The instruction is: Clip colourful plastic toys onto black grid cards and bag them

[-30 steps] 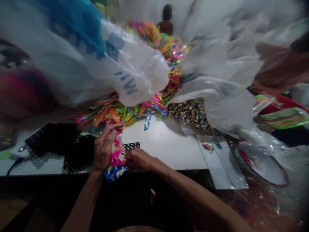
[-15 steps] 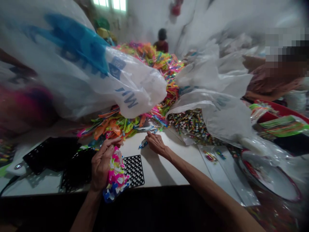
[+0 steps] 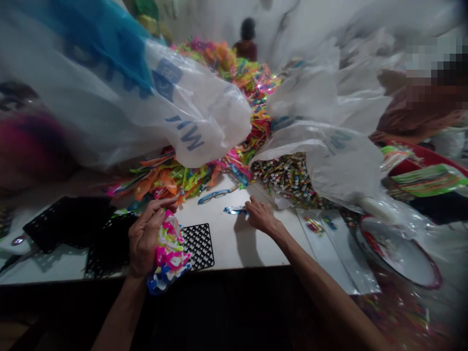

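My left hand (image 3: 146, 236) is closed round a stacked bundle of small plastic pieces (image 3: 170, 248) in pink, white, yellow and blue. Beside that bundle, a black lattice plate (image 3: 199, 246) lies on the white table (image 3: 226, 243). Farther right, my right hand (image 3: 261, 214) pinches one end of a shiny blue plastic piece (image 3: 234, 210) just over the table; its exact kind is unclear. Behind it a slim blue piece with openings (image 3: 215, 195) lies near the heap of bright plastic pieces (image 3: 164, 180).
Large white plastic bags (image 3: 215, 112) slump over the heap. Small printed tubes (image 3: 285, 175) spill from another bag (image 3: 343, 156). Clear packets (image 3: 325, 243) and a white basin (image 3: 413, 258) stand right, black lattice plates (image 3: 69, 224) left. People (image 3: 246, 48) sit behind and at right.
My right hand has moved right, away from the heap, with the blue piece in its fingers. The slim blue piece behind is now uncovered. My left hand still grips the bundle.
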Demonstrator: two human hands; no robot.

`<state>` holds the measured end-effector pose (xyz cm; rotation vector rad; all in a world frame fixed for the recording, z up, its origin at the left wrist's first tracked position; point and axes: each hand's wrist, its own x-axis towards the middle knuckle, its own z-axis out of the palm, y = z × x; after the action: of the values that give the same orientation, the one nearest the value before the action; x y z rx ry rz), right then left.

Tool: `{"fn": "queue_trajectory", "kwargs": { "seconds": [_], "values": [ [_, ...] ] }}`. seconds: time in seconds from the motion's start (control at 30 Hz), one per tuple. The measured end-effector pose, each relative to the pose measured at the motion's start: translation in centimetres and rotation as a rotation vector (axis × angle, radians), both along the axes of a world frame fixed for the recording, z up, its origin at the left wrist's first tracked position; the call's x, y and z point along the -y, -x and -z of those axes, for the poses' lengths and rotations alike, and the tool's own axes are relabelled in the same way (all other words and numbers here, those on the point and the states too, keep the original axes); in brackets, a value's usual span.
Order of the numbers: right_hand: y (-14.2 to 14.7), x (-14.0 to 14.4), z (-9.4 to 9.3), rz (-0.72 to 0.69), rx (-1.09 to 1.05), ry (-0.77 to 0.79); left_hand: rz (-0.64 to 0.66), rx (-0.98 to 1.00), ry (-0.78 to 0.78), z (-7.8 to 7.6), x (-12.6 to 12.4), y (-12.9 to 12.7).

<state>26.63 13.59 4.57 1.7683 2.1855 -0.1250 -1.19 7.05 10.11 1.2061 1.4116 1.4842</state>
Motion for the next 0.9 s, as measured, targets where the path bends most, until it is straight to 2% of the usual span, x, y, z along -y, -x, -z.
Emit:
{"fn": "queue_trajectory", "kwargs": {
  "seconds": [0.13,0.2,0.3,0.43,0.57,0.63,0.77,0.9],
  "values": [
    [-3.1,-0.1,1.0,0.056,0.073,-0.077,-0.006,0.01,0.018,-0.2,0.0,-0.1],
    [-3.3,0.1,0.9,0.035,0.021,-0.073,-0.015,0.01,0.028,-0.3,0.0,-0.2],
    [-1.0,0.9,0.3,-0.009,-0.181,-0.065,-0.028,0.022,0.017,-0.4,0.1,-0.4],
    [4.6,2.7,0.2,-0.1,-0.717,-0.031,-0.039,0.006,0.016,-0.6,0.3,-0.5],
    [8.6,3.8,0.8,0.003,-1.093,0.016,-0.026,-0.015,0.021,-0.6,0.2,-0.4],
    [9.6,3.7,0.7,0.045,-1.172,0.007,-0.031,-0.017,0.011,-0.5,0.1,-0.3],
    [10.8,2.9,0.5,0.062,-1.182,-0.029,-0.038,0.003,-0.013,-0.3,0.1,-0.4],
    [11.9,1.8,1.0,0.031,-1.204,0.061,-0.049,-0.031,0.001,-0.2,0.1,-0.4]
  ]
}}
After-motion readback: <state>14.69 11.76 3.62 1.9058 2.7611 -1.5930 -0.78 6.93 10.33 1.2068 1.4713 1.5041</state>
